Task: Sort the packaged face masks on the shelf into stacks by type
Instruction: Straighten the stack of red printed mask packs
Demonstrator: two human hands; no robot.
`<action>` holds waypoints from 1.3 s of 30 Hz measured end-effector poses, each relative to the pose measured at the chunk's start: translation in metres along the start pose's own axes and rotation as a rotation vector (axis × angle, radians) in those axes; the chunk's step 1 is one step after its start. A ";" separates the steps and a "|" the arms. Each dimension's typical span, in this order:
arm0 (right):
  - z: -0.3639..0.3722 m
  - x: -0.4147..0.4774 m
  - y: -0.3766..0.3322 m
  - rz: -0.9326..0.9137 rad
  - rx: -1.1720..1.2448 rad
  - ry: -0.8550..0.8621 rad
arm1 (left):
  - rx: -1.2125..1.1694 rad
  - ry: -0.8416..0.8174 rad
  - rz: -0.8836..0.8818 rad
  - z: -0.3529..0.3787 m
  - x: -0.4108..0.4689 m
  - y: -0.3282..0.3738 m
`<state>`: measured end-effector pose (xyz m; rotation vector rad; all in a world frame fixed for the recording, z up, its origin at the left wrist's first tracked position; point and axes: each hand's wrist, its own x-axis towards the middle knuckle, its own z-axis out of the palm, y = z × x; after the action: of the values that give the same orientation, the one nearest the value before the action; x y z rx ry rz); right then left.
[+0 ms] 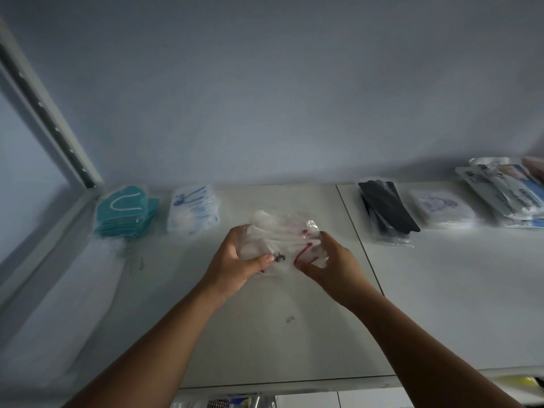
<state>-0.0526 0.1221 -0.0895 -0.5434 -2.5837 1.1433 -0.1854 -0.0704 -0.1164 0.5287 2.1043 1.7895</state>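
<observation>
Both my hands hold a bundle of white masks with red ear loops (282, 234) in clear wrap, just above the middle of the white shelf (441, 304). My left hand (235, 260) grips its left end, thumb on top. My right hand (329, 260) grips its right end. Along the back lie sorted stacks: teal masks (126, 213), white masks with blue print (192, 209), black masks (388, 213), white masks with purple print (441, 210), and larger printed packets (506, 192) at the far right.
A wall rises directly behind the shelf. A white perforated upright (50, 113) slants along the left side. A seam (353, 231) divides the shelf surface. More packaged goods (235, 401) show below the front edge.
</observation>
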 end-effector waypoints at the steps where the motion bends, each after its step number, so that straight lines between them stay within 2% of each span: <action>1: -0.001 0.000 0.000 0.005 0.004 0.001 | -0.006 -0.004 0.005 0.000 0.001 0.000; 6: 0.003 -0.005 0.006 0.086 0.001 -0.164 | -0.028 -0.092 -0.009 0.001 -0.002 -0.002; 11: 0.002 -0.007 0.004 -0.063 0.062 -0.010 | 0.024 -0.076 0.022 0.006 -0.005 0.004; 13: 0.001 -0.007 0.000 -0.090 0.070 -0.022 | 0.033 -0.095 0.028 0.007 -0.006 0.006; 17: 0.009 -0.011 0.007 -0.004 0.139 -0.134 | -0.012 -0.115 -0.004 0.011 -0.011 -0.003; 20: 0.017 -0.016 0.014 0.068 0.185 -0.099 | -0.028 -0.135 -0.036 0.016 -0.015 -0.005; 25: 0.014 -0.021 0.006 0.042 0.223 0.010 | 0.033 -0.093 0.030 0.018 -0.015 -0.001; 27: 0.015 -0.022 0.008 0.080 0.190 -0.020 | 0.064 -0.087 0.038 0.018 -0.014 0.000; 31: 0.014 -0.023 0.006 0.168 -0.054 -0.124 | 0.112 -0.101 0.011 0.019 -0.017 -0.002; 36: 0.013 -0.027 0.006 0.176 -0.030 -0.165 | 0.086 -0.108 0.011 0.020 -0.018 0.000; 39: 0.006 -0.025 0.012 0.153 0.155 -0.176 | 0.050 -0.097 -0.014 0.025 -0.018 0.007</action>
<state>-0.0300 0.1142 -0.1047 -0.6407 -2.6038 1.4903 -0.1572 -0.0561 -0.1136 0.5998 2.0860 1.6732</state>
